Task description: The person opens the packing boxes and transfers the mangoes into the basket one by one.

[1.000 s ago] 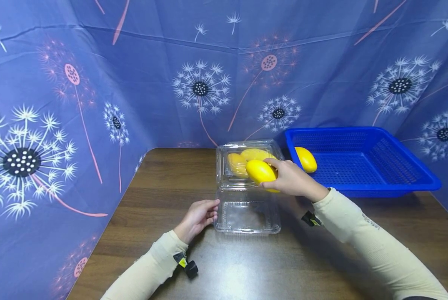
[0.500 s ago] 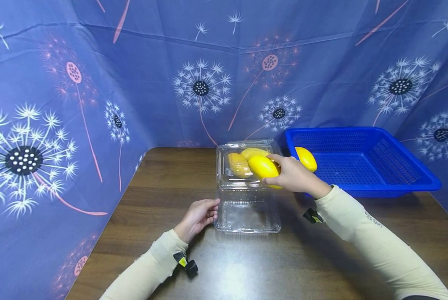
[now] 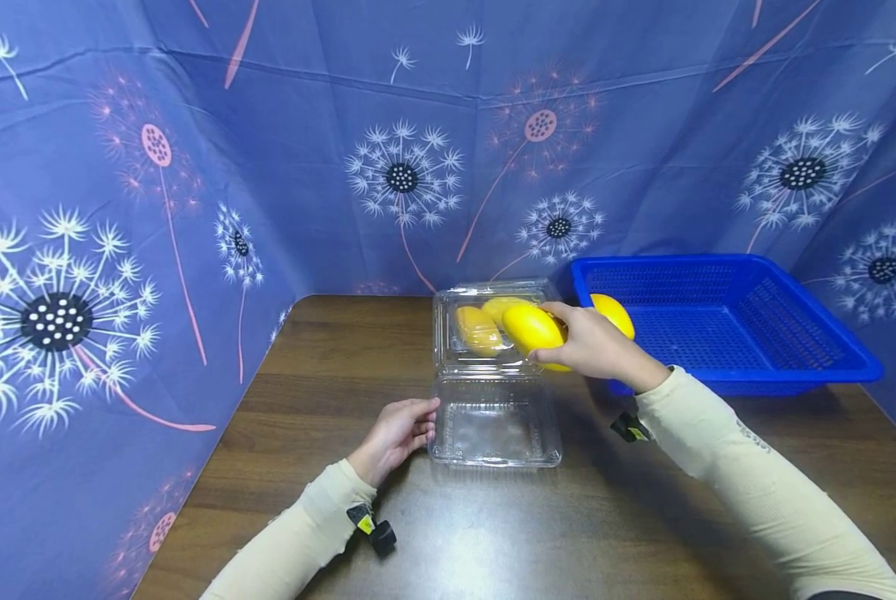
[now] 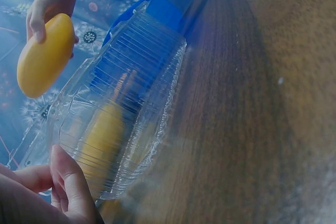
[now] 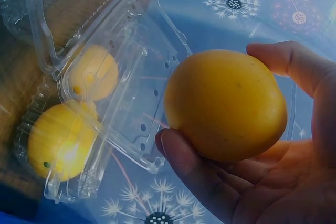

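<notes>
Clamping the yellow fruit (image 3: 532, 327) between thumb and fingers, probably against slipping, the right hand (image 3: 598, 346) holds it above the far half of the clear container (image 3: 496, 460). The left hand (image 3: 393, 437) pinches the container's left edge, likely steadying it; rightward, a blue basket (image 3: 856, 367) holds another fruit (image 3: 616, 317).

The fruit (image 3: 532, 327) in your right hand (image 3: 596, 340) is bright yellow with tiny dark specks. From it, at 9 o'clock, you see yellow fruits (image 3: 479, 332) in the colourless, clear container (image 3: 496, 433); at 3, a solid blue basket (image 3: 718, 337); at 12, blue cloth (image 3: 297, 150) printed with white and pink dandelions (image 3: 402, 177); at 6, the brown, wood-grained table (image 3: 568, 517); at 4 and 8, your cream sleeves (image 3: 748, 479)
</notes>
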Demonstrator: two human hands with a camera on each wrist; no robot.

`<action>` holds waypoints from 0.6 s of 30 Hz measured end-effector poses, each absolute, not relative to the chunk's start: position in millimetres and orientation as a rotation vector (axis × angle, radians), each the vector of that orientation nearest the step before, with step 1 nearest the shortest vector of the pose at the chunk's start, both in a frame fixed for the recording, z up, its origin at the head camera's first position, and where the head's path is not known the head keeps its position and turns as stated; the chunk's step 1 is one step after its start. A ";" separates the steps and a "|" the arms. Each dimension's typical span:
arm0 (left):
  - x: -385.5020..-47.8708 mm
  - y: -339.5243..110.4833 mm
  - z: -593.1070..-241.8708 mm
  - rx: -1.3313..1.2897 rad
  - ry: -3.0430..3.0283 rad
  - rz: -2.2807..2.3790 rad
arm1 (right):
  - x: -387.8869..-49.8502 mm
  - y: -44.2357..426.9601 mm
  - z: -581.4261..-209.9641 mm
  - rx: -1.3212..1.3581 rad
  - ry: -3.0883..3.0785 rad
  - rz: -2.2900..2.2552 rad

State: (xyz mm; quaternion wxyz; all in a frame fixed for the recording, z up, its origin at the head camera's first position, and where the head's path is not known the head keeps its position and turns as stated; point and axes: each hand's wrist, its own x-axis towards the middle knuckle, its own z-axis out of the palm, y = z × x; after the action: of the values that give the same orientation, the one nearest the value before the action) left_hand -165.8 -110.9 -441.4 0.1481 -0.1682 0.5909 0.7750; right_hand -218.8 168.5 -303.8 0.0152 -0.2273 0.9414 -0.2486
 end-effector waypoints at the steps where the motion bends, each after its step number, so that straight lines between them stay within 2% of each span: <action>1: -165.7 -110.8 -441.3 -0.484 1.699 2.230 | -218.8 169.0 -303.5 -0.708 2.930 -0.777; 18: -166.2 -111.0 -446.2 -0.461 1.705 2.236 | -222.1 175.9 -304.4 -0.663 2.930 -0.825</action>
State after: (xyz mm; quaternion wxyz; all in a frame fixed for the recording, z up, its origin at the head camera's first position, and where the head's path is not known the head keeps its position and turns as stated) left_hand -166.2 -111.0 -446.2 0.1455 -0.1601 0.5921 0.7763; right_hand -222.1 175.9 -304.4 0.0133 -0.2128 0.9405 -0.2648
